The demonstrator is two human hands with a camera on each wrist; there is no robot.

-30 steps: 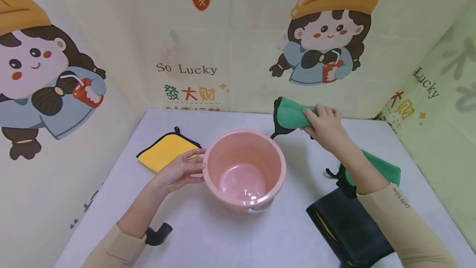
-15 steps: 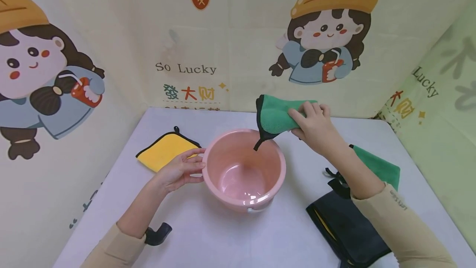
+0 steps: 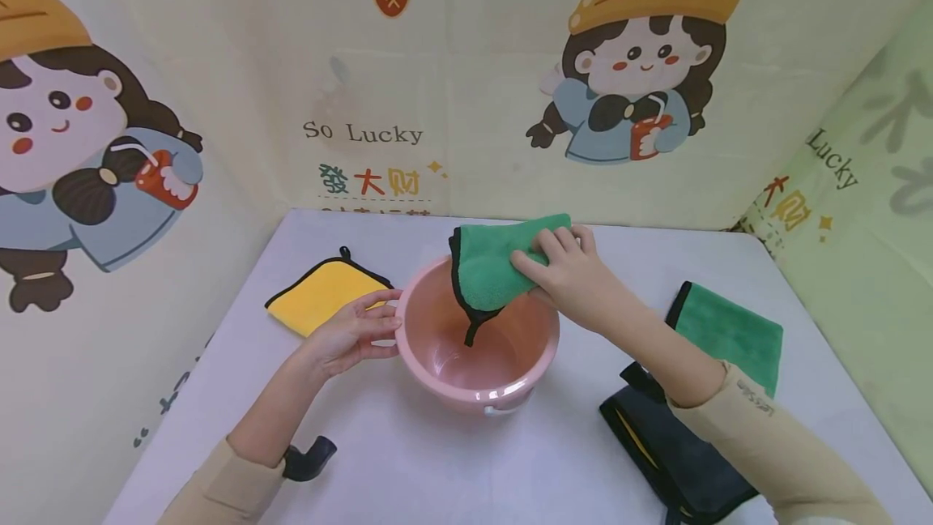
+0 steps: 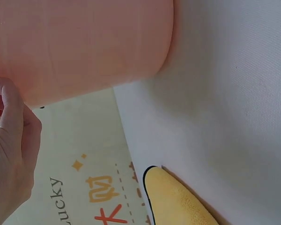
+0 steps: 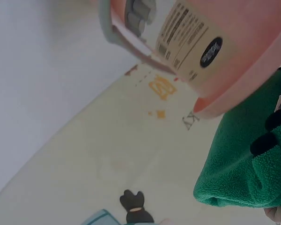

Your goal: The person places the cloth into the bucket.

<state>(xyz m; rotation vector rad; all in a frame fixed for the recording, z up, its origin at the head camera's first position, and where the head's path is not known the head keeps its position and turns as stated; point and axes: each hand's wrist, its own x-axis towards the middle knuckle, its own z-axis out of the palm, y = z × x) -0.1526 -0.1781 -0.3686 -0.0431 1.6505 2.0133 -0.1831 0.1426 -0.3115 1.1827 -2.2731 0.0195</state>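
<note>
A pink bucket [image 3: 477, 399] with a pale handle stands mid-table in the head view. My left hand [image 3: 357, 335] rests its fingers against the outside of the left rim; in the left wrist view those fingers lie by the bucket wall [image 4: 84, 51]. My right hand [image 3: 572, 278] pinches a folded green cloth [image 3: 496, 262] with black edging over the bucket's mouth, its black loop hanging inside the rim. From the right wrist, the green cloth [image 5: 243, 159] shows beside the bucket's rim [image 5: 243, 91].
A folded yellow cloth [image 3: 321, 298] lies left of the bucket. Another green cloth [image 3: 739, 335] is at the right, behind a dark folded piece [image 3: 678, 448] with a yellow strip inside. Printed curtains [image 3: 481, 87] close off the back and sides of the white table [image 3: 408, 476].
My right hand has carried the green cloth leftward, from beyond the bucket's right rim to over its opening. The left hand and the bucket have stayed in place.
</note>
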